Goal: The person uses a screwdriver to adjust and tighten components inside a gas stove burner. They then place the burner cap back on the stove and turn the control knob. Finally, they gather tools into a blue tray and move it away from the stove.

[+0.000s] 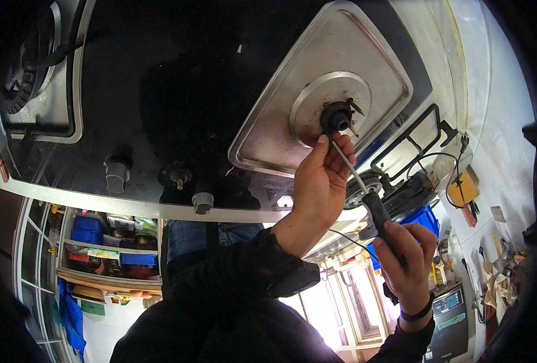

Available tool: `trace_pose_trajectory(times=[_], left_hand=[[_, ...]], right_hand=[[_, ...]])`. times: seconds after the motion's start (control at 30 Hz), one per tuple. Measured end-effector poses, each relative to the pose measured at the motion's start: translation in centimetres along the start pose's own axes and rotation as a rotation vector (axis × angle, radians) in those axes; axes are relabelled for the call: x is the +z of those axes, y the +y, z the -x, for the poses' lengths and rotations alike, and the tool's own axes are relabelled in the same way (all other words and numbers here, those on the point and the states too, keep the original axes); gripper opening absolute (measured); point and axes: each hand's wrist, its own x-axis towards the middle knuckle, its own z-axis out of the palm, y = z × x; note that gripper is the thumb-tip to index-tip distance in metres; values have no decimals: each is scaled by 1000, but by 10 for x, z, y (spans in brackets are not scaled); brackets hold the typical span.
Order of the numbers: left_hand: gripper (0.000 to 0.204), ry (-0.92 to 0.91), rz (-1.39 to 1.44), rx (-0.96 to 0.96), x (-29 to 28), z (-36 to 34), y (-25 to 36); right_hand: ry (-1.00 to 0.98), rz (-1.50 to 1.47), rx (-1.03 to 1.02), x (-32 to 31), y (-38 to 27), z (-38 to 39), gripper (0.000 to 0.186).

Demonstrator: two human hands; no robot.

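Observation:
My right hand (406,257) is wrapped round the black handle of a screwdriver (377,213). Its metal shaft slants up and left to the base of a dark gas burner (336,115). Close by the tip, my left hand (324,181) has its thumb and fingers closed round the shaft; the very tip is hidden by them. The burner stands on a round plate in a stained metal drip tray (262,130), set in a black glass cooktop (189,78). Two thin prongs stick out beside the burner.
Along the front edge are grey control knobs (117,175) and a bare knob stem (179,176). A second burner (23,91) is at the far left. On the right lie a black pan support (410,142) and loose parts. A shelf unit (111,242) stands below left.

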Motion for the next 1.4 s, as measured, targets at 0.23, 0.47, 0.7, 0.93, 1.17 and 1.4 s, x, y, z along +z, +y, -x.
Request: trace_pose_trajectory(times=[0.23,0.47,0.7,0.93,1.17,1.4], left_hand=[[26,21,-26,-10,2,1,1],[25,21,-48,-17,3,1,1],[21,22,-37,-21,0,-1,2],[25,23,-33,-26,1,0,1],[21,14,-21,-19,0,-1,1],[21,11,-2,-19,1,-1,1]], right_hand=[[-10,11,48,-3,-8,-4,46],[33,-58,132,-3,-18,-7,51],[153,-96,168,9,-18,-5,58],[250,-136,199,24,-18,4,60],[252,-148,225,24,-19,1,61],[216,-146,295,13,-27,-1,65]])
